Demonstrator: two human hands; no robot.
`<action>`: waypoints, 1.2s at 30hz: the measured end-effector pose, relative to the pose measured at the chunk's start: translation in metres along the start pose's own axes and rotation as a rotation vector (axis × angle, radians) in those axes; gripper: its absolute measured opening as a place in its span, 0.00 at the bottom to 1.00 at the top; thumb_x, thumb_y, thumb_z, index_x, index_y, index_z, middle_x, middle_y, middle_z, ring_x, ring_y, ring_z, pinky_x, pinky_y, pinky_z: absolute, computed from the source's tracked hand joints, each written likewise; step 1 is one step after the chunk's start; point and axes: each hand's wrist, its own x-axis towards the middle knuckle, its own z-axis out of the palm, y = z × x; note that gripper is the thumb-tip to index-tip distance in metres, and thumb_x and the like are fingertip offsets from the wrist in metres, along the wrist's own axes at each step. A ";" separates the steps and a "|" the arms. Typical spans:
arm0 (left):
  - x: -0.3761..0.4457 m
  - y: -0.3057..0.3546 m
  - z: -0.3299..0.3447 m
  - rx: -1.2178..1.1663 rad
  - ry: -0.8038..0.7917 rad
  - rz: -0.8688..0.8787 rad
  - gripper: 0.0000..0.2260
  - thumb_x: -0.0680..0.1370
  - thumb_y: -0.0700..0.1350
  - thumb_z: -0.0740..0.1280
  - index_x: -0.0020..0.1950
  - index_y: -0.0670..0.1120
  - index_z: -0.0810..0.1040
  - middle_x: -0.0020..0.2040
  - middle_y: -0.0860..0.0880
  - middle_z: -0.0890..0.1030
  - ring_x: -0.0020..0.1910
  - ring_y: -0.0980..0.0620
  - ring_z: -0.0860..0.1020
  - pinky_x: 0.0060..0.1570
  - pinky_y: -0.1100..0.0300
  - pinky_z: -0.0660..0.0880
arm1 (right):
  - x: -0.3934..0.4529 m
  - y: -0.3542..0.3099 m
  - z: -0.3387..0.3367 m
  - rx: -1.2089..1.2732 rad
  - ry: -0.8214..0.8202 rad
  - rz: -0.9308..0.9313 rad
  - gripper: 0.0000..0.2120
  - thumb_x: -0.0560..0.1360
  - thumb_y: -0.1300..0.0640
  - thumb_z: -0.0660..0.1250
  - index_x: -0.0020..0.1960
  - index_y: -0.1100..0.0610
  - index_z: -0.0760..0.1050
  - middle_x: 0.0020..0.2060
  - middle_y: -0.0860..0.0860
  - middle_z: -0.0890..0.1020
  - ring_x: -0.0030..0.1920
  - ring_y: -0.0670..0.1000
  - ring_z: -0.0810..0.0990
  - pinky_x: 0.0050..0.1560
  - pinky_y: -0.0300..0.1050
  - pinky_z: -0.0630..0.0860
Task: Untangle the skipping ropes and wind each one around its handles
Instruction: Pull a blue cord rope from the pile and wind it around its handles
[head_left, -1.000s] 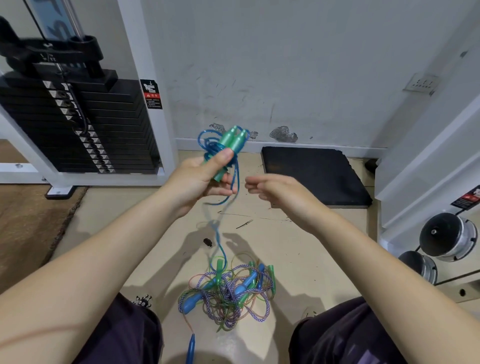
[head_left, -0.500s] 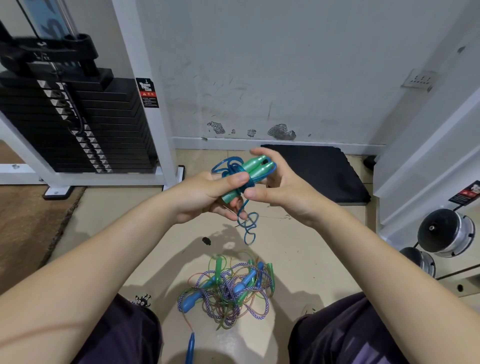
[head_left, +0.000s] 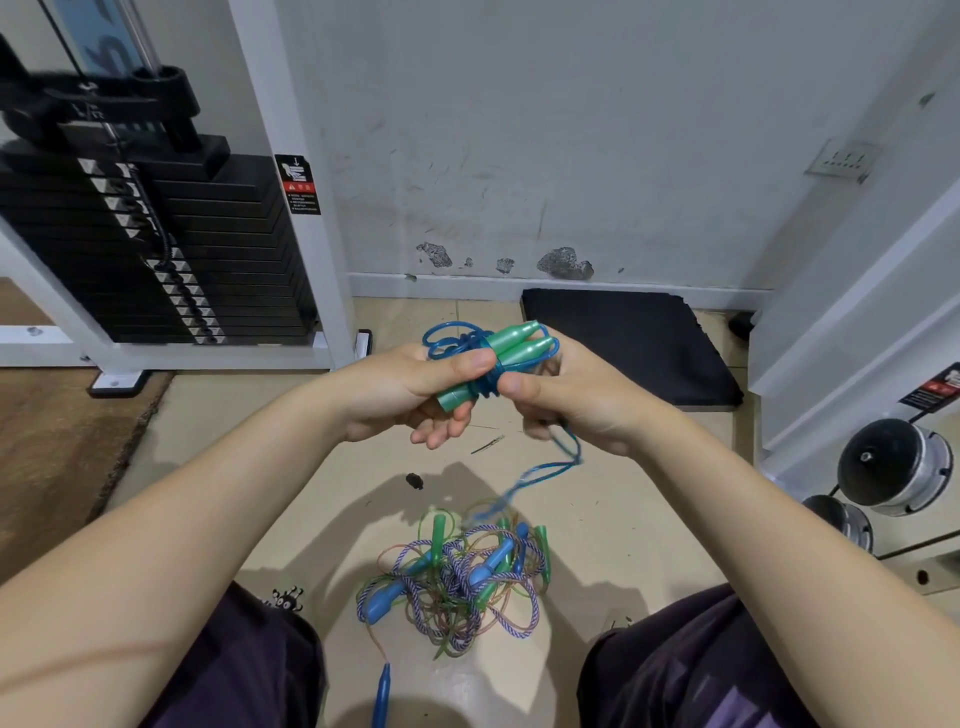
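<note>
Left hand (head_left: 415, 384) gripped the pair of green handles (head_left: 498, 358), thumb pressed across them, fingers curled beneath. Right hand (head_left: 576, 400) pinched the blue rope (head_left: 563, 457) against the handles with the thumb, remaining fingers curled around the cord. Handles lay side by side, tips pointing toward 2 o'clock. Several turns of blue rope were wrapped around their middle; loose loops stood out at 10 o'clock from the handles. A slack length of the same rope trailed from under the right hand toward 6 o'clock, blurred, ending near the pile on the floor.

Tangled pile of ropes (head_left: 457, 587) sat on the floor (head_left: 260, 467) at 6 o'clock from the hands, between the person's knees: purple-and-white braided cord, thin orange and green cords, blue and green handles mixed in. One blue handle (head_left: 382, 696) lay apart at 7 o'clock from the pile.

Weight stack (head_left: 156, 249) stood at 10 o'clock, black mat (head_left: 634, 348) against the wall at 2 o'clock, dumbbell ends (head_left: 893, 467) at 3 o'clock.
</note>
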 end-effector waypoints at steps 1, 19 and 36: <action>-0.001 0.000 -0.002 -0.006 0.006 0.005 0.26 0.69 0.68 0.64 0.33 0.44 0.74 0.30 0.45 0.76 0.24 0.50 0.72 0.24 0.64 0.67 | 0.000 0.000 -0.003 0.030 0.011 0.018 0.22 0.64 0.43 0.79 0.52 0.50 0.75 0.29 0.43 0.69 0.27 0.44 0.61 0.27 0.38 0.60; 0.001 0.010 -0.007 -0.250 0.485 0.086 0.24 0.73 0.65 0.63 0.35 0.44 0.72 0.29 0.47 0.75 0.23 0.53 0.69 0.25 0.64 0.66 | 0.008 0.011 -0.002 -0.203 0.343 0.113 0.12 0.82 0.57 0.61 0.48 0.62 0.80 0.28 0.51 0.70 0.26 0.45 0.64 0.28 0.37 0.61; 0.001 0.010 0.005 -0.143 0.409 0.078 0.23 0.70 0.63 0.65 0.34 0.42 0.74 0.29 0.45 0.76 0.23 0.52 0.70 0.25 0.64 0.68 | 0.010 0.007 0.002 -0.236 0.431 0.073 0.09 0.79 0.53 0.66 0.46 0.54 0.83 0.23 0.46 0.64 0.26 0.47 0.60 0.26 0.39 0.56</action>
